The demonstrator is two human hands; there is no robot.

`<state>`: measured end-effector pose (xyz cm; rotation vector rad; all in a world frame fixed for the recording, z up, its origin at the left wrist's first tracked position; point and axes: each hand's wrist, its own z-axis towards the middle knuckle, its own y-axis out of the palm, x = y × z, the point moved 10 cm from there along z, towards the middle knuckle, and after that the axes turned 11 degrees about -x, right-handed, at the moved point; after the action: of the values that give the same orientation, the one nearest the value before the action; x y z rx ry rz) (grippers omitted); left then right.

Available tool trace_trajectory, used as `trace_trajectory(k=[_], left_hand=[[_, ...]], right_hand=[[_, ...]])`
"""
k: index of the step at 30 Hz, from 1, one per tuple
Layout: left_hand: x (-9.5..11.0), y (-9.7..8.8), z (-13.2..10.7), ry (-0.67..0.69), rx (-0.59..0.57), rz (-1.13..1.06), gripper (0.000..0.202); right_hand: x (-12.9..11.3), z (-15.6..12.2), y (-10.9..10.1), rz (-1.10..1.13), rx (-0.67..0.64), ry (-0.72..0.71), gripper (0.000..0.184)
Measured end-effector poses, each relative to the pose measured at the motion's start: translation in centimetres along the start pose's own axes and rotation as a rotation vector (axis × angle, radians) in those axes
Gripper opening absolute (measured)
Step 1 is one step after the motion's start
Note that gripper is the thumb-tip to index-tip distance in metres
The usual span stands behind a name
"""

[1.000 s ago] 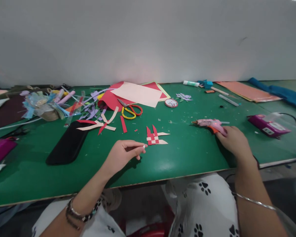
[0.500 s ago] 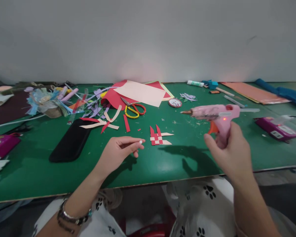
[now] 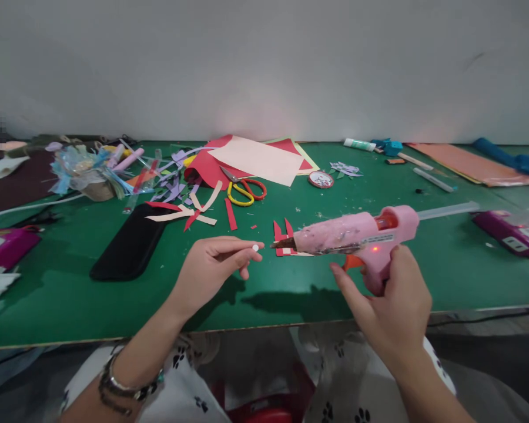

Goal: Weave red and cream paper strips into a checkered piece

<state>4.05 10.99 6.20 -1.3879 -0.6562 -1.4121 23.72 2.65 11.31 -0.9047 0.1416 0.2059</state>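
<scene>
Two hands are busy in the head view, and the pink glue gun (image 3: 335, 232) is right in the thick of it! The right hand (image 3: 390, 299) has its fingers wrapped about the handle, thumb out near the orange trigger (image 3: 354, 261), red light (image 3: 375, 248) glowing. Just left of the glue gun's tip, the left hand (image 3: 207, 273) keeps a narrow pinch on a tiny white piece (image 3: 255, 248), near the tip but apart. Behind the glue gun's front end, partly hidden, woven red-and-cream paper (image 3: 278, 232) lies on the green table (image 3: 48, 311). Beyond the glue gun, to its left, sit scissors (image 3: 239, 180); farther left, crossed paper strips (image 3: 193, 212) overlap a black slab (image 3: 130, 244).
</scene>
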Motion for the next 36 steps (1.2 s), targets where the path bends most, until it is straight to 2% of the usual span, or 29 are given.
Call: trace_trajectory(k=[10, 24, 36], left_hand=[[0.8, 0.8, -0.2, 0.027, -0.06, 0.093, 0.012], [1.9, 0.6, -0.3, 0.08, -0.054, 0.079, 0.011], [1.7, 0.9, -0.4, 0.046, -0.081, 0.134, 0.013]], right_hand=[[-0.9, -0.5, 0.2, -0.043, 0.026, -0.063, 0.027], [-1.0, -0.6, 0.4, -0.059, 0.021, -0.094, 0.031], [-1.1, -0.6, 0.5, -0.057, 0.013, -0.105, 0.028]])
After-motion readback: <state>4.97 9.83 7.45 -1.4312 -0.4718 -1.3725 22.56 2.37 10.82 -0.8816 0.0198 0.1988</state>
